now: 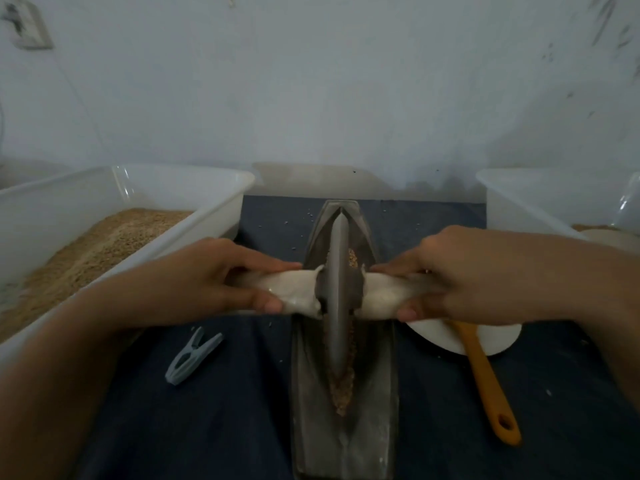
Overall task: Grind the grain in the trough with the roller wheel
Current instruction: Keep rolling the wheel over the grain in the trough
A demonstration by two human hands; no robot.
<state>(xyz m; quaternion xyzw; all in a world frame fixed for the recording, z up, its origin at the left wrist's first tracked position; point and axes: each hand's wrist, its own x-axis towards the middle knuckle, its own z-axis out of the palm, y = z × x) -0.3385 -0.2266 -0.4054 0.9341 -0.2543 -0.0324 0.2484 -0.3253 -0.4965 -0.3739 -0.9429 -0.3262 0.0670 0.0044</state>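
Now both hands hold the roller wheel (337, 289) at the middle of the frame. The left hand (207, 275) curls its fingers and thumb around the pale wrapped handle (294, 289) on the left side of the wheel. The right hand (460, 271) grips in the same way the wrapped handle on the right side. The wheel is a thin grey disc and it stands upright on its edge inside the trough (346, 427), a long dark metal piece that runs from the bottom centre of the frame up toward the wall. The grain (343, 389) lies as a narrow brown line in the groove of the trough, below the wheel, and a little more shows just right of the disc, higher up.

At the left of the frame a white plastic tub (180, 192) contains much brown grain. Another white tub (519, 199) stands at the upper right. A grey clothespin (192, 356) lies on the dark blue worktop (207, 427), left of the trough. Right of the trough, a white plate (450, 336) is partly under the right hand, and an orange utensil handle (485, 379) rests across it and points to the lower right.
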